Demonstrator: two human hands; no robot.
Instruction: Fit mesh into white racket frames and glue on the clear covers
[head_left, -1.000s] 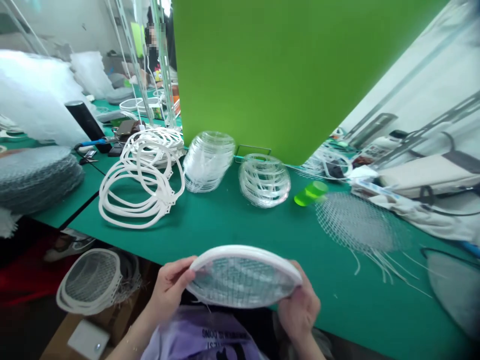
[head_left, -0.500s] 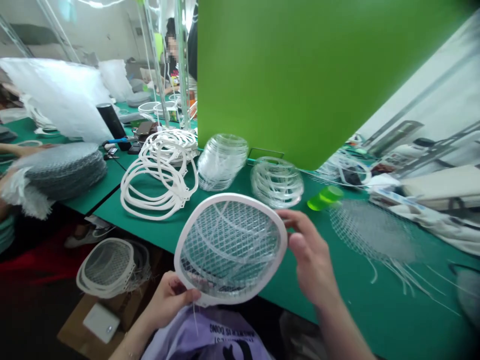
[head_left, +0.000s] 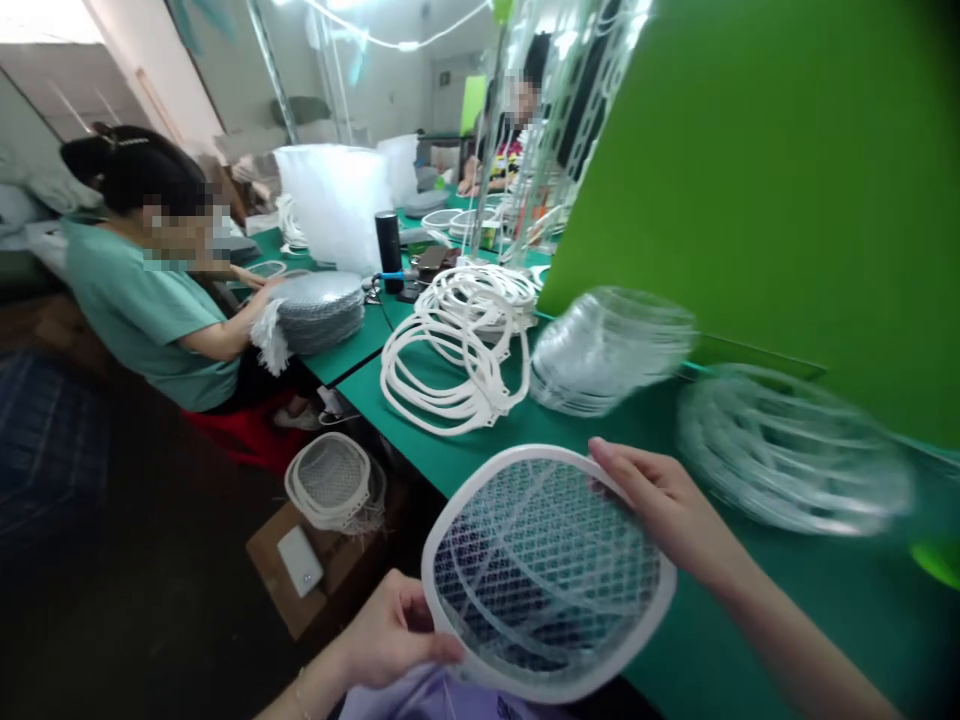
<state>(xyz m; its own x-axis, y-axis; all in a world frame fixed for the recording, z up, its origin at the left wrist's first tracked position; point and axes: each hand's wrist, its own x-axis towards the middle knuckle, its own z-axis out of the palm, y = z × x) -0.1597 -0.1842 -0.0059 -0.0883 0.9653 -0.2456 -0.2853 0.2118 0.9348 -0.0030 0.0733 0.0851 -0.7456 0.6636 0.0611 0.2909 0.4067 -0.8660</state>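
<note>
Between my hands is an electric fly swatter head (head_left: 551, 575), a rounded white frame with grey mesh and clear curved ribs across it. My left hand (head_left: 401, 625) is closed on its lower left edge, thumb on top of the rim. On the upper right rim, my right hand (head_left: 667, 500) grips with the thumb along the top; its fingers are partly hidden behind the frame. The head is tilted above the edge of the green table (head_left: 420, 460). Loose white frames (head_left: 457, 370) lie beyond it, beside a stack of clear plastic rings (head_left: 607, 350).
More clear rings (head_left: 795, 450) lie at the right before a green panel (head_left: 750, 180). Mesh-filled heads (head_left: 330, 485) sit on a cardboard box (head_left: 274, 590) below the table. A co-worker (head_left: 150, 290) sits at the left by a mesh stack (head_left: 319, 310). A dark cylinder (head_left: 388, 250) stands farther back.
My view has swung left, bringing the seated co-worker into sight. The swatter head stays in both hands, now lower and further right in view; my right hand lies more along its upper rim.
</note>
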